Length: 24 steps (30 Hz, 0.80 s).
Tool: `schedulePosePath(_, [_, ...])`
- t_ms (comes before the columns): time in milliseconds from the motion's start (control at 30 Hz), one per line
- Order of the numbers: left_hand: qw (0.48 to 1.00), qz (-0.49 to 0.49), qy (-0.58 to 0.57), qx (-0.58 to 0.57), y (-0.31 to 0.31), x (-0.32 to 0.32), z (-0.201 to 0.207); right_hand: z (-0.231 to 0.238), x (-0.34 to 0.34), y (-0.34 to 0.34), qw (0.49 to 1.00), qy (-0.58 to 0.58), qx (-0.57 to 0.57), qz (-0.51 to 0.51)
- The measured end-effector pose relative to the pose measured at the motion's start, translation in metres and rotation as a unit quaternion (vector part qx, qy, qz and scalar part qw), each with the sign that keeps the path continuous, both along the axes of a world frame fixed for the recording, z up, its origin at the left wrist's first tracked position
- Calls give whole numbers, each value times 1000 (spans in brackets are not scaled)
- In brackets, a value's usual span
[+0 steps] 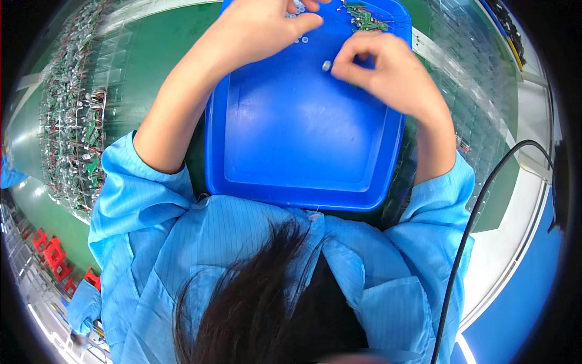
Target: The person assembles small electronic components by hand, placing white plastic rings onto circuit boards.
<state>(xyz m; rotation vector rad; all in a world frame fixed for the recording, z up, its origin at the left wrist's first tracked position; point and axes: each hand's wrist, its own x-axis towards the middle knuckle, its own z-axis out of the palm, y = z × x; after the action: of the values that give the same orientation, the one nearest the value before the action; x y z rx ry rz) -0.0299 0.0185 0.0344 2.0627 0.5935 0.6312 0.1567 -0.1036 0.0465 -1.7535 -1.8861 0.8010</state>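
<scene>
My right hand (388, 70) is over the right side of a blue plastic tray (303, 136). Its thumb and forefinger are closed in a pinch, with a small round translucent cap-like piece (326, 65) at their tips. Toward the far left of the tray, my left hand (267, 27) reaches in with thumb and fingers apart; the upper edge of the picture cuts off part of it. Beside those fingers lie several small clear round pieces (304, 40), partly hidden by the hand. Small green circuit boards with thin wires (367, 19) rest at the tray's far right.
Rows of wired circuit boards (76, 133) cover the green table (148, 60) on the left. Clear plastic trays (464, 79) line the right side. A black cable (479, 206) curves past my right arm. Red stools (54, 258) stand on the floor at lower left.
</scene>
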Motion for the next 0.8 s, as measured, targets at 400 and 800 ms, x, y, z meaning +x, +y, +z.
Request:
schedulePosePath(400, [951,-13,81,299,-20,-4,-23,-6,45,-2,950,-252,172,-62])
schedulePosePath(800, [974,3,-27,-224,-9,10,-19,-20,32,8,968,-131,101,-189])
